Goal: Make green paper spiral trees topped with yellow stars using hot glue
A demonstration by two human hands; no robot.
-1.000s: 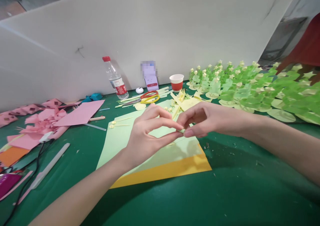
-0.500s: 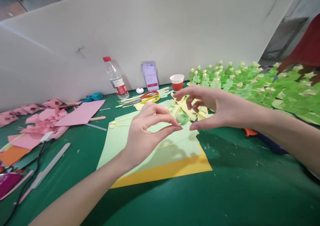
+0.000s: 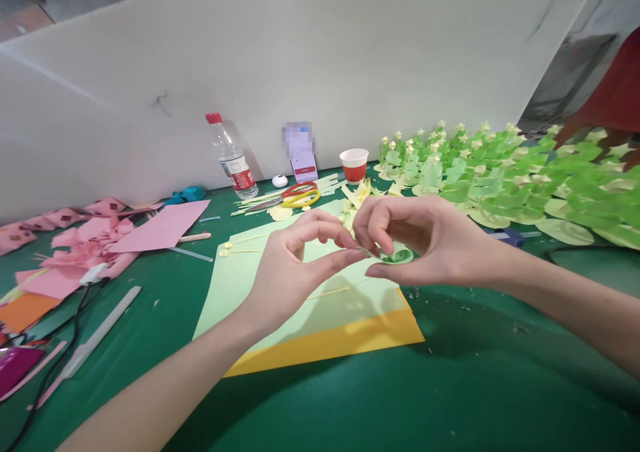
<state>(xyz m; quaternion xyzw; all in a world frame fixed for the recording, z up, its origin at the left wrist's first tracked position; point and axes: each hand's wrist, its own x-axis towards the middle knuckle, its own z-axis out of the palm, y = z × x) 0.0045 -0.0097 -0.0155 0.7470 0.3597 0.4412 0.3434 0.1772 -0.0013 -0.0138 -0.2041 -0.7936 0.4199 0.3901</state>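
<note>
Two bare hands worked over a green table (image 3: 325, 412), a pale green paper coil (image 3: 400, 257) held up between them above a stack of coloured sheets. The left hand (image 3: 290, 259) pinched the coil's loose end between thumb and forefinger, while the right hand (image 3: 425, 239) curled around the coil itself — thumb below, bent fingers above, its turns showing in the gap. Beneath lay a light green sheet (image 3: 250, 309) on top of a yellow sheet (image 3: 330, 345), whose near edge stuck out, with a thin strip (image 3: 327, 293) on the green one. Beyond the hands, scissors (image 3: 305, 197) with red and yellow handles rested on cut strips, close to a heap of yellow scraps (image 3: 365, 189). A red-capped bottle (image 3: 235, 165), a phone (image 3: 303, 155) and a red and white cup (image 3: 354, 167) stood in a row before a white panel (image 3: 320, 52). On the right, a crowd of green paper plants (image 3: 480, 165) topped with pale stars filled the back of the table; on the left — pink paper (image 3: 160, 229), a black cord (image 3: 75, 339) and a blue piece (image 3: 186, 195)
</note>
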